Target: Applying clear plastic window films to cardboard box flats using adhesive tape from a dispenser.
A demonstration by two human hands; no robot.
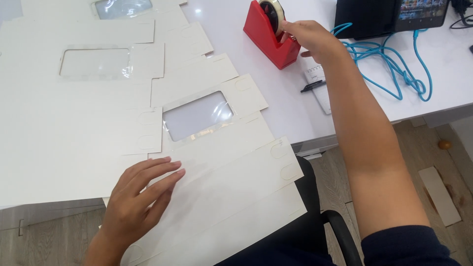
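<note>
Nearest the lens, the left hand (135, 199) lies flat with its fingers (162, 172) stretched out and slightly spread, pressing down on a flattened white box blank (231, 187) and gripping nothing. That blank hangs over the near edge of the white table (295, 123), and its clear plastic window (197, 116) sits just beyond the fingertips. Farther left and back, more flat white blanks (74, 128) overlap one another, two of them showing windows of their own.

Moving right, a red tape dispenser (268, 37) stands on the table, well beyond the blank, with its roll of clear tape (272, 9) on top. The right hand (308, 37) reaches across to it, fingers curled in at the dispenser's front end, touching it by the roll; whether they pinch a tape end cannot be told. Below that forearm lie a small notepad (318, 81) and a black pen (313, 86). Farther right, a blue cable (394, 64) loops across the tabletop in front of a dark screen (389, 15). Beyond the table edge, a black chair arm (342, 236) shows above the wooden floor (443, 167), with a strip of cardboard (440, 194) lying on the boards.
</note>
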